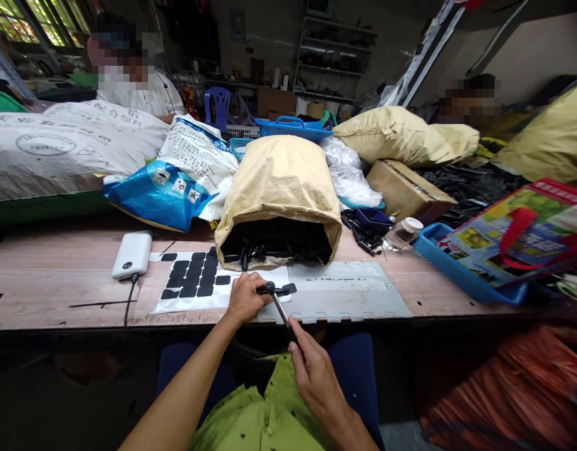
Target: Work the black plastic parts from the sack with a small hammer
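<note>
Centre of the frame, low down: the left hand (244, 297) sits at the near edge of the table (57, 275), fingers curled shut around a small black part (281, 289) that pokes out to the right of the knuckles. The right hand (316, 376) comes up from the lower middle, fingers pinched closed on a thin rod tool (279, 307). The tool slants up and left, and its rounded tip meets the part just beside the left thumb.

Under the left hand lies a white sheet (175, 300) with black pads (192, 279) set in rows, some spots bare. To the right of it, a clear plastic sheet (344, 291) spreads flat on the table.

Right behind the hands, a tan sack (279, 181) lies on its side, mouth open toward the person and full of black parts (274, 244). Left of centre, a white power bank (132, 254) rests on the table, its cable running off the near edge. Behind that, a blue and white bag (175, 181) leans against a big white sack (57, 144) in the upper left.

Over on the right, a small glass jar (403, 233) lies tipped beside a blue tray (457, 269), which carries a colourful bag with red handles (527, 225). A cardboard box (405, 188) sits behind the jar, more tan sacks beyond it.

Two other people sit across the table, one upper left, one upper right. At the bottom of the frame, the person's green shirt (250, 419) fills the space between the forearms.
</note>
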The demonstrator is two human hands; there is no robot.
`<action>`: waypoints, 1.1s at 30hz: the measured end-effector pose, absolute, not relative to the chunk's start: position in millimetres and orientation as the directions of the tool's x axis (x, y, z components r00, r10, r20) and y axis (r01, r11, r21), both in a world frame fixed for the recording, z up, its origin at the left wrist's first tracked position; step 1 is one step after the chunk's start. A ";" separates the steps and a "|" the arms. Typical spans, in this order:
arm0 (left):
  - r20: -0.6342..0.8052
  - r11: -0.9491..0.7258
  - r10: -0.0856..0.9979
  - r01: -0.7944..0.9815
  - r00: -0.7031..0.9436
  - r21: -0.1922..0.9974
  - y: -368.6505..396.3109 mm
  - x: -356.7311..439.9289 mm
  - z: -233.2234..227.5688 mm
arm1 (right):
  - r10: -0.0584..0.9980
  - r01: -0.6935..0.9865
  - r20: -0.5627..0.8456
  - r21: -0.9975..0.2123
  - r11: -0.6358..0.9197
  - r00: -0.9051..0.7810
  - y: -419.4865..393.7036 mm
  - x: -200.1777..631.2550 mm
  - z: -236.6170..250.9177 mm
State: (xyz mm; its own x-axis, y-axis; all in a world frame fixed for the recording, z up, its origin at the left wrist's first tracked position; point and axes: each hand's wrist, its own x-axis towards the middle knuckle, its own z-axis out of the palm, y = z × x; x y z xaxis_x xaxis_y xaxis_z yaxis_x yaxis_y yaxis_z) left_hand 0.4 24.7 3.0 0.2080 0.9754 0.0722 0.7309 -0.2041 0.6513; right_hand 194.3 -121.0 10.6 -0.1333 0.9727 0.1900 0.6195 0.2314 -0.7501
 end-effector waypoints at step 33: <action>0.160 -0.292 0.956 0.724 0.247 0.625 24.0 -3.3 -1.3 | 0.974 0.907 -0.074 -0.357 -0.225 0.213 -115.9 258.8 15.7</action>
State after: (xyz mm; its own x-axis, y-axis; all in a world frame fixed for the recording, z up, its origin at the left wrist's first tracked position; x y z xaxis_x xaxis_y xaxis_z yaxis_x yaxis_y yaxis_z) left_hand -3.3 24.0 -1.3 0.2472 0.9557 0.1599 0.7240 -0.2918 0.6250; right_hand 258.8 -115.9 15.7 0.2131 0.9742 -0.0740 0.9066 -0.2254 -0.3566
